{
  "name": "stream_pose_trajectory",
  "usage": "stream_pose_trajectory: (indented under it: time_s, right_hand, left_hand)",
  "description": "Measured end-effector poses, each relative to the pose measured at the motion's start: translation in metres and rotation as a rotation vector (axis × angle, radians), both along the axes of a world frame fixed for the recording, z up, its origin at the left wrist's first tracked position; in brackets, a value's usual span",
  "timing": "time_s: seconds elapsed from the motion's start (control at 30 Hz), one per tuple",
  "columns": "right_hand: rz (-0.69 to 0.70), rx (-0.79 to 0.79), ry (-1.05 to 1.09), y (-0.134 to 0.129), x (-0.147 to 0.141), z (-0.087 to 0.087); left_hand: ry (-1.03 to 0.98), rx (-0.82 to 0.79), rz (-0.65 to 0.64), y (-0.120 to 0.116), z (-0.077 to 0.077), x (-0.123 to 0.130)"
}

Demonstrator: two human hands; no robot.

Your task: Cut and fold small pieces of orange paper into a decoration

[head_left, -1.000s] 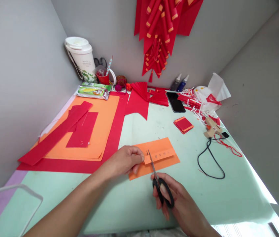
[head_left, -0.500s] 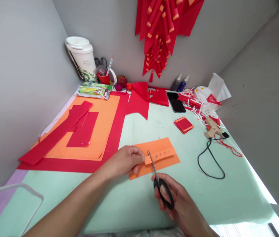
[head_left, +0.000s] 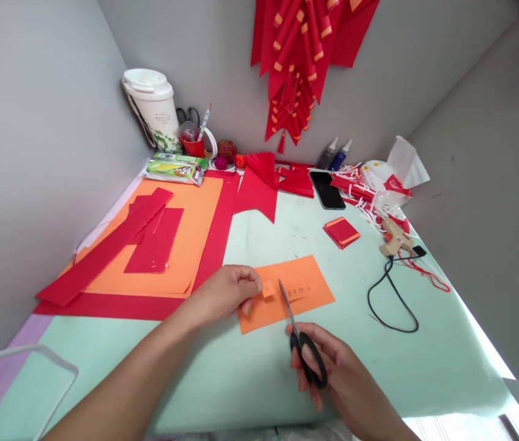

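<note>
At the left of the frame, a long red strip (head_left: 108, 245) lying slantwise over other red pieces, all on orange sheets (head_left: 197, 211), with a larger red sheet (head_left: 103, 307) beneath. In the upper left, a white lidded cup (head_left: 156, 110) standing upright against the grey wall, a green-and-white packet (head_left: 172, 170) lying in front of it, and a red holder (head_left: 192, 145) just to the right.

Left of centre, the left hand (head_left: 228, 295), thumb and forefinger nearly together, pinching a small orange piece (head_left: 269, 288) by its left edge. Lower fingers partly hidden, their curl hard to tell. Under that piece, at the lower centre, an orange sheet (head_left: 305, 269) flat on the pale green table (head_left: 425, 386). On the sheet, an orange strip (head_left: 312, 286) with small dark marks, apart from the pinched piece.

Between piece and strip, the tips of black-handled scissors (head_left: 295, 331), blades close together. Around the handles, just right of lower centre, the right hand (head_left: 333, 361), fingers curled.

Farther right, a dark phone (head_left: 327, 190), a small red-and-orange stack (head_left: 342, 233) and a beige object (head_left: 396, 237) near the right edge of the table.
</note>
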State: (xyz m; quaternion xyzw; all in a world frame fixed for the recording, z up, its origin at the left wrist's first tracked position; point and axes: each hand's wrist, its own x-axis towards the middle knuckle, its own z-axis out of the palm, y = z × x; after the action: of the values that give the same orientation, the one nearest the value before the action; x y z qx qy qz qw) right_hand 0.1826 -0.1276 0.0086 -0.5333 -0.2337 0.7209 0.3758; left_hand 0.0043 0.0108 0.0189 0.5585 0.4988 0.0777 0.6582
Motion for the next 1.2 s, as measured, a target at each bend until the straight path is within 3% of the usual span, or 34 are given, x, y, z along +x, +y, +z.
stream_pose_trajectory:
  time_s: [0.27,0.43,0.53,0.6,0.77,0.83,1.0,1.2]
  right_hand:
    - [0.06,0.097,-0.011,0.009,0.039,0.017]
    - [0.131,0.07,0.12,0.02,0.044,0.022]
    - [0.19,0.089,0.077,0.031,0.047,0.027]
    - [0.234,0.176,-0.128,0.044,0.05,0.027]
    - [0.248,0.528,-1.138,0.082,0.06,0.018]
    - [0.282,0.639,-1.385,0.095,0.062,0.013]
    - [0.454,0.776,-1.624,0.113,0.062,-0.001]
    - [0.504,0.824,-1.647,0.12,0.06,-0.015]
  left_hand:
    - [0.089,0.142,0.079,0.005,0.005,-0.007]
    - [0.119,0.195,0.077,0.006,0.008,-0.008]
    - [0.118,0.216,0.091,0.007,0.008,-0.009]
    - [0.118,0.222,0.097,0.008,0.008,-0.011]
    - [0.097,0.216,0.09,0.008,0.007,-0.013]
    - [0.083,0.205,0.084,0.008,0.005,-0.013]
    - [0.074,0.19,0.056,0.007,0.004,-0.011]
    - [0.1,0.186,0.032,0.007,0.004,-0.009]
